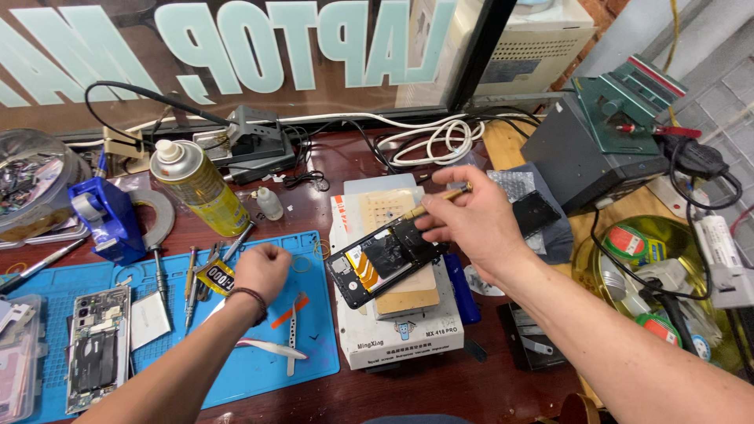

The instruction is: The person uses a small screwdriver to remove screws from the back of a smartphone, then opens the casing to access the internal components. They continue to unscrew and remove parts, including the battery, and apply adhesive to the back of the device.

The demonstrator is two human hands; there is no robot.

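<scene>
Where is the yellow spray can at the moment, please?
The yellow spray can stands upper left in the head view, between the blue tape dispenser and a small clear bottle.

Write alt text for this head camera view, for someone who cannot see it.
A right hand holds a brass-coloured tool over an opened phone on a white box. The left hand, fisted, rests on a blue mat.

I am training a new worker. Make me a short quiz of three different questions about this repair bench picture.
1. True or false: the right hand holds a thin brass-coloured tool over the opened phone.
2. Which is the left hand nearest to? A) the yellow spray can B) the tools on the blue mat C) the coiled white cable
3. Fill in: the opened phone lies on a ____ box.

Key: 1 true; 2 B; 3 white
</scene>
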